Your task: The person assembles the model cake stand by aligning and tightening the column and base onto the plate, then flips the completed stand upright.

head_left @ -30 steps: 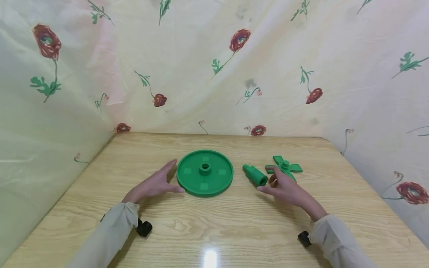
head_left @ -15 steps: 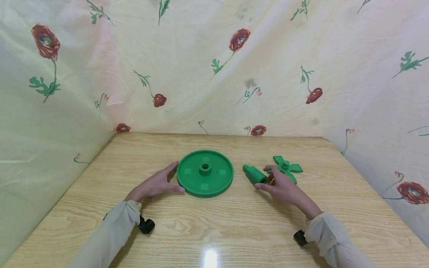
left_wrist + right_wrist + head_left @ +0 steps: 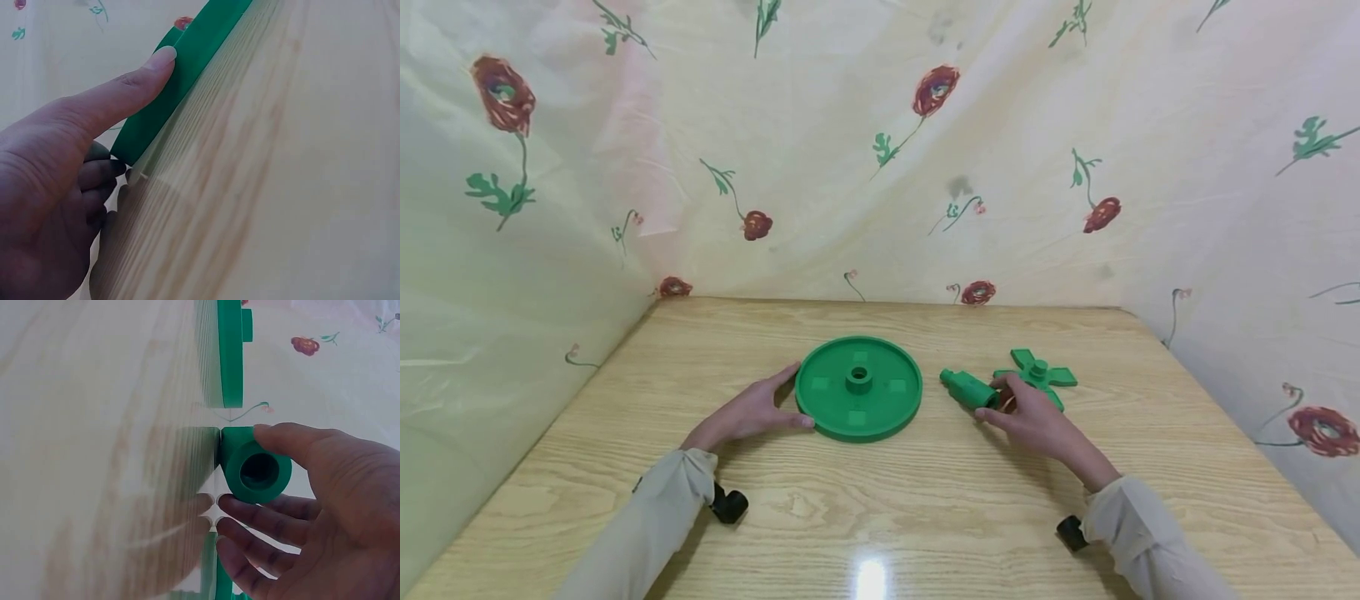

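Observation:
In the head view a round green disc [image 3: 827,367] with a raised rim and a hollow hub lies on the table. My left hand [image 3: 752,411] touches its left edge, the thumb and forefinger spread; the left wrist view has the thumb [image 3: 140,84] against the disc's rim [image 3: 187,69]. To the right lies a green bottle-shaped hollow tube [image 3: 967,389], narrow end away from me. My right hand [image 3: 1033,419] pinches its near end between thumb and fingers; its round opening [image 3: 259,470] faces the right wrist camera. Behind that hand is a green four-armed cross piece [image 3: 1039,372], partly hidden.
A light wood table [image 3: 820,508] holds the parts. A pale floral cloth [image 3: 820,142] hangs behind it and along both sides. Each wrist carries a black camera [image 3: 727,503] under the sleeve.
My right hand has closed its thumb and fingers on the tube's near end, and the tube has shifted slightly left. The left hand stays at the disc, which has not moved.

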`<state>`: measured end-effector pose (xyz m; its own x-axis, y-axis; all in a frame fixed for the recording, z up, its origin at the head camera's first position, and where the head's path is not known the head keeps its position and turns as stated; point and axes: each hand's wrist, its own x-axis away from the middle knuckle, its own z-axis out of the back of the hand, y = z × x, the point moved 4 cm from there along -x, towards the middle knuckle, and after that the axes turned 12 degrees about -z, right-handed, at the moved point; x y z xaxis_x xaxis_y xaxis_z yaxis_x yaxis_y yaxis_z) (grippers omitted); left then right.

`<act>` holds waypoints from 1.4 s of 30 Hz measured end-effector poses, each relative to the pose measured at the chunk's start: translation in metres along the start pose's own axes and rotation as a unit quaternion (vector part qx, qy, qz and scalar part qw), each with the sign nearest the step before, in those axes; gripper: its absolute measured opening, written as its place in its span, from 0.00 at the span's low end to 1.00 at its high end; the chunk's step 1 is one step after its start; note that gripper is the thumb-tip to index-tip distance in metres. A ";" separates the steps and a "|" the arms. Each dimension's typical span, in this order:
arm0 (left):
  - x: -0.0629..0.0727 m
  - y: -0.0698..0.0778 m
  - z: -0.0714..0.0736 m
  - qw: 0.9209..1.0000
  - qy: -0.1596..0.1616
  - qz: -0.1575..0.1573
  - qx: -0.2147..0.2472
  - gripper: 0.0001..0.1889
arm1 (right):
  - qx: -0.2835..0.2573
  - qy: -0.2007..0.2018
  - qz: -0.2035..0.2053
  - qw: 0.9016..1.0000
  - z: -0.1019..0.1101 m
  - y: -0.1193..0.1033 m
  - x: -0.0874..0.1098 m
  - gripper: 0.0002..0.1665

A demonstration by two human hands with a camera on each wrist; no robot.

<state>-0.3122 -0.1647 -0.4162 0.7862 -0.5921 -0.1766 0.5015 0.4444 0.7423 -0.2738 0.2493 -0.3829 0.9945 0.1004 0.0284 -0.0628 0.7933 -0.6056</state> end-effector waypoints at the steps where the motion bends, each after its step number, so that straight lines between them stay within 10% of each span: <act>1: 0.000 0.000 0.000 1.000 0.001 0.003 0.003 0.59 | -0.001 0.002 0.002 1.000 0.000 0.000 0.000 0.32; 23: -0.001 0.003 0.000 1.000 0.001 0.009 0.009 0.59 | -0.018 0.103 0.061 0.993 0.011 -0.009 -0.001 0.26; 42: -0.002 -0.001 -0.001 1.000 -0.003 0.012 0.007 0.60 | -0.009 0.110 0.082 0.990 0.010 -0.038 -0.008 0.27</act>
<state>-0.3138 -0.1637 -0.4173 0.7956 -0.5857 -0.1550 0.4773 0.4484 0.7557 -0.2805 0.2244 -0.3517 0.9653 0.0913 -0.2448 -0.2252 0.7657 -0.6024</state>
